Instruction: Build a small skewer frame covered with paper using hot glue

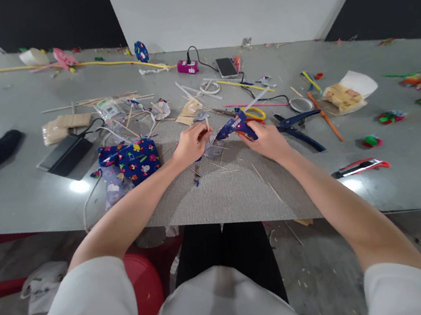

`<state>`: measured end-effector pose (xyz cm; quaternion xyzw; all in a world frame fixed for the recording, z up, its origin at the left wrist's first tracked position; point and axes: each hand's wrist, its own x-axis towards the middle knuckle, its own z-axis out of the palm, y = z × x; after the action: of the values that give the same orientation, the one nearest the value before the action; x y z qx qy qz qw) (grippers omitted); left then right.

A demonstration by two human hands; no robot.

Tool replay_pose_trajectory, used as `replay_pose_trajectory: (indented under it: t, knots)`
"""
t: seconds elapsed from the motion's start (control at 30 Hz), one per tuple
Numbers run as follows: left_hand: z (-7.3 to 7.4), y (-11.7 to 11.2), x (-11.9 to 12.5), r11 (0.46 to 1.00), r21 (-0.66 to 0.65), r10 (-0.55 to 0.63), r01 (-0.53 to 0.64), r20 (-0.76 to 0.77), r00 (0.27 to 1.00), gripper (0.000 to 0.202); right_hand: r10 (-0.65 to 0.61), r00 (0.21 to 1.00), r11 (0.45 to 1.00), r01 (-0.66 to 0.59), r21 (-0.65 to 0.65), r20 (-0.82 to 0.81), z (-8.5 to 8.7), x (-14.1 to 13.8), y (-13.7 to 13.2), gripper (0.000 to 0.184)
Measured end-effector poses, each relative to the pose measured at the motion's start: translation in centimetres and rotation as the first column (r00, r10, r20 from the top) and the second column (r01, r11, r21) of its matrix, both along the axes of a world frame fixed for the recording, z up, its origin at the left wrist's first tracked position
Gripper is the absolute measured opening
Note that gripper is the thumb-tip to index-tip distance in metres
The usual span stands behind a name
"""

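Note:
My right hand (269, 142) is wrapped round the handle of a blue hot glue gun (234, 124), whose nozzle points left. A clear glue stick (257, 99) juts from its back end. My left hand (190, 144) pinches a thin wooden stick (207, 122) close to the nozzle; whether the two touch is too small to tell. Beneath the hands lie a crumpled clear plastic piece (213, 151) and scattered thin sticks. Left of my left hand rests a dark blue cartoon-print fabric (139, 159).
Blue-handled pliers (299, 127) and yellow-handled scissors (255, 114) lie by my right hand. A red utility knife (361, 166) sits near the front right. A black box with a cable (67, 154) is at left; a phone (226, 67) and purple power block (187, 67) stand behind.

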<state>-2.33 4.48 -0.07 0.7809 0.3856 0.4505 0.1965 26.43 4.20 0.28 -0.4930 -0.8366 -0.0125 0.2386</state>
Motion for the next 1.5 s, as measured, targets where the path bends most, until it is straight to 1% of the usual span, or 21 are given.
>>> replay_pose_trajectory:
  t: [0.3, 0.5, 0.9, 1.13, 1.23, 1.4, 1.5]
  knots:
    - [-0.1, 0.0, 0.0, 1.000, 0.008, -0.013, 0.013, 0.009, 1.000, 0.012, -0.002, 1.000, 1.000, 0.002, -0.008, 0.005, -0.1, 0.0, 0.0, 0.042]
    - [0.0, 0.0, 0.0, 1.000, -0.005, 0.004, -0.004, -0.002, 1.000, 0.013, 0.010, 1.000, 1.000, -0.010, -0.002, 0.002, 0.1, 0.1, 0.0, 0.041]
    - [0.0, 0.0, 0.0, 1.000, 0.005, -0.009, 0.009, 0.005, 1.000, 0.011, 0.021, 1.000, 0.999, -0.021, -0.028, -0.023, 0.3, 0.4, 0.0, 0.041]
    - [0.1, -0.1, 0.0, 1.000, -0.009, -0.002, 0.002, 0.002, 1.000, 0.011, 0.021, 1.000, 1.000, -0.021, -0.023, -0.005, 0.7, 0.5, -0.2, 0.040]
    - [0.2, -0.2, -0.1, 1.000, 0.000, -0.010, 0.010, 0.008, 1.000, 0.012, 0.031, 0.999, 0.999, -0.031, -0.010, 0.012, 0.7, 0.6, -0.2, 0.040]
    - [0.2, -0.1, -0.1, 1.000, 0.014, 0.001, -0.001, 0.000, 1.000, 0.013, 0.043, 0.998, 0.997, -0.046, 0.064, 0.038, 0.5, 1.0, -0.1, 0.038]
    - [0.0, 0.0, -0.1, 1.000, 0.025, 0.000, 0.000, 0.009, 1.000, 0.012, 0.048, 0.998, 0.995, -0.051, 0.082, 0.039, 0.6, 1.1, -0.1, 0.037]
